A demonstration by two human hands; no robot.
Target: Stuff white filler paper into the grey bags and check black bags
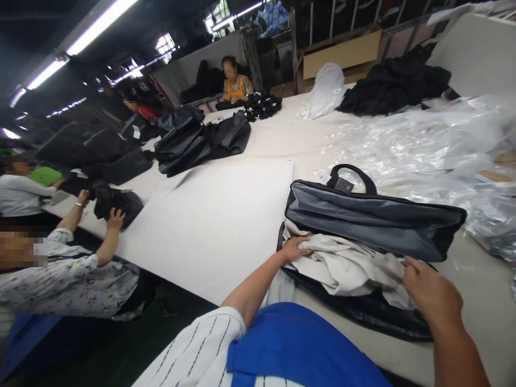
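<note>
A black bag (374,215) with a grey lining lies opened on the table in front of me, its carry handle and a dark tag at the far side. Crumpled white sheet material (342,263), paper or thin cloth, fills the opening. My left hand (295,250) is at the bag's left end, with fingers and thumb closed on the white sheet. At the right end, my right hand (433,290) has its fingers curled in a pinch at the edge of the same white sheet, close to the bag's rim. Its fingertips are partly hidden.
Clear plastic bags (423,140) pile up at the right. Black bags (201,140) lie further along the white-covered table (217,215). Black fabric (399,80) and a cardboard box (342,54) are at the back. A co-worker (72,269) at left handles another black bag (116,204).
</note>
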